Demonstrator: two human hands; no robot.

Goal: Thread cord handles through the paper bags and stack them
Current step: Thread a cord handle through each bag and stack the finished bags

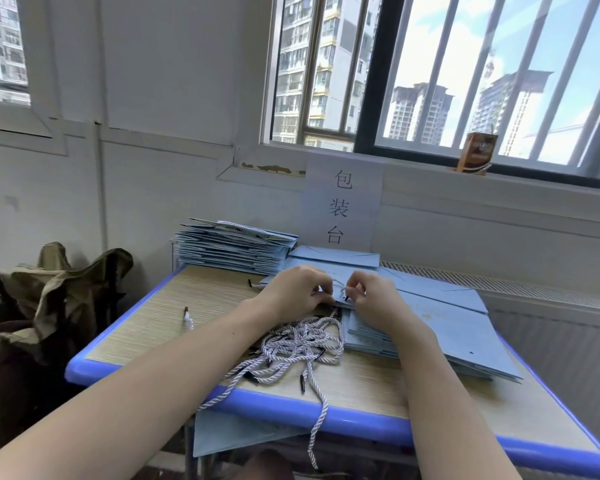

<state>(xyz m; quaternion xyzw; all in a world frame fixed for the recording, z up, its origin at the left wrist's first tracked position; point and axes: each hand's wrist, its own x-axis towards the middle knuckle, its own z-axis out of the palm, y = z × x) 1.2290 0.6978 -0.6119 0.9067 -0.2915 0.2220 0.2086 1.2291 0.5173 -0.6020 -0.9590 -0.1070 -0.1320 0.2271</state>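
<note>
A spread pile of flat light-blue paper bags [440, 327] lies on the right half of the table. My left hand [297, 289] grips the near edge of the top bag. My right hand [368, 292] pinches the black-tipped end of a white twisted cord [342, 289] at that bag's edge. Just in front of my hands lies a tangle of white cords with black tips [298, 344], one strand hanging over the table's front edge. At the far left corner stands a neat stack of blue bags with cord handles [232, 249].
The small table has a wood-grain top and a blue rim [291, 410]. One loose cord [187, 318] lies on its left side. A blue bag hangs below the front edge. A chair draped with olive cloth [49, 299] stands at left; a radiator runs along the right wall.
</note>
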